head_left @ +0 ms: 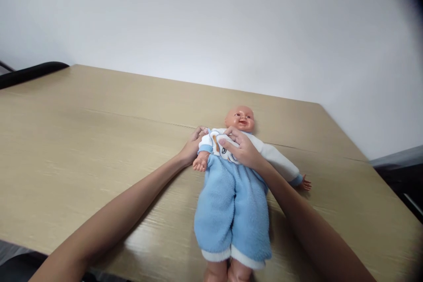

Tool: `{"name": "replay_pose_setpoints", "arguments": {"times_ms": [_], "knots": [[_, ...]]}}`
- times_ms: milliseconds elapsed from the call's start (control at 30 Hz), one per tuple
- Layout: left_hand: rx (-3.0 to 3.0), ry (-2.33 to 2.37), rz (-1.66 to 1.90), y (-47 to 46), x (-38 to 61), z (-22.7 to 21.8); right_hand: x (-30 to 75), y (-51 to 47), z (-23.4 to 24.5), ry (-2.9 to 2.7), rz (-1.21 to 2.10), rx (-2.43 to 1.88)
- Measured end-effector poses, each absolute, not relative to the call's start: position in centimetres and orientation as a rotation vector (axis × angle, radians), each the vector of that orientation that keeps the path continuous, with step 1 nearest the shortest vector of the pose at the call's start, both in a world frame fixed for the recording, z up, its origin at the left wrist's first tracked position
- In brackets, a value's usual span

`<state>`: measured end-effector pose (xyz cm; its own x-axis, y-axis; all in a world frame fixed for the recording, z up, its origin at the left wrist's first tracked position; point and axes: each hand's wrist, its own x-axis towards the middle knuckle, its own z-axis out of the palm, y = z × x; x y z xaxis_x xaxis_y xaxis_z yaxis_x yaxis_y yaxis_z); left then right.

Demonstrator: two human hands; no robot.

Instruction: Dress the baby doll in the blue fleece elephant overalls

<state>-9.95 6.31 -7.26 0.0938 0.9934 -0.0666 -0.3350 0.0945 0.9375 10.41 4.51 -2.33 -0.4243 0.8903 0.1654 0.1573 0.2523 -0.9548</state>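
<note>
A baby doll [240, 118] lies on its back on the wooden table [99, 141], head away from me. It wears a light blue fleece romper [233, 202] with white sleeves. My left hand [192, 145] grips the doll's shoulder sleeve at its near-left side, fingers curled on the cloth. Over the doll's chest, my right hand [243, 147] pinches the white top of the garment. One doll arm [287, 169] stretches out to the right, while the other bends down by my left hand. The doll's bare feet reach the table's near edge.
A white wall rises behind the table. A dark chair back [29, 72] shows at the far left. Past the table's right edge lies a dark floor area [403, 185].
</note>
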Motion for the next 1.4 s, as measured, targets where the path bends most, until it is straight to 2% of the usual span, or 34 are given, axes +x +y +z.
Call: {"name": "replay_pose_setpoints", "arguments": {"times_ms": [367,800,1400], "knots": [[1.030,0.853,1.163,5.6,-10.8,-6.4,10.5,4.6,-2.5,-1.742,1.214,-0.950],[1.017,0.793,0.968,9.4,-9.7,-5.8,10.8,5.0,-3.0,-1.491,1.418,-0.949],[1.276,0.804,0.919,11.5,-9.2,-5.2,10.9,5.3,-2.6,-1.345,1.445,-0.906]]}}
